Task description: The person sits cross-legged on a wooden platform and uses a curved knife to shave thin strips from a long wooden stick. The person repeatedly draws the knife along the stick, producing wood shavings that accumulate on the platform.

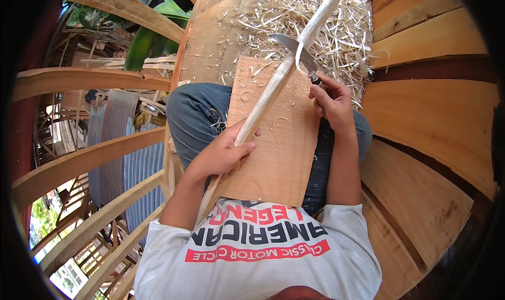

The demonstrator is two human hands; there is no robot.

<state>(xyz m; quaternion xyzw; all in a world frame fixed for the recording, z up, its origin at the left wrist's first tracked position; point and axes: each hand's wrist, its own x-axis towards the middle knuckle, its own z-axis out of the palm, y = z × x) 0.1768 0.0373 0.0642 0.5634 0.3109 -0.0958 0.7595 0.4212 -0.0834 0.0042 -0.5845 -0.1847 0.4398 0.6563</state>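
Note:
A long pale wooden pole [271, 95] slants from beside my left side up past the top edge. My left hand [230, 148] is wrapped around its lower part. In my right hand [332, 100] is the dark handle of a curved knife [306, 59], shut in the fingers. The blade lies across the pole, its hooked tip to the left. A thin shaving [298, 60] curls up at the blade, against the pole. Under the pole, a flat wooden board [279, 147] rests over my lap between my knees.
Many pale shavings [336, 37] cover the plank floor [210, 37] ahead. Slatted wooden railing [89, 82] runs along the left, with timber and corrugated sheets [144, 168] beyond it. A plank wall [426, 110] curves close on the right. A green leaf [141, 47] pokes through the railing.

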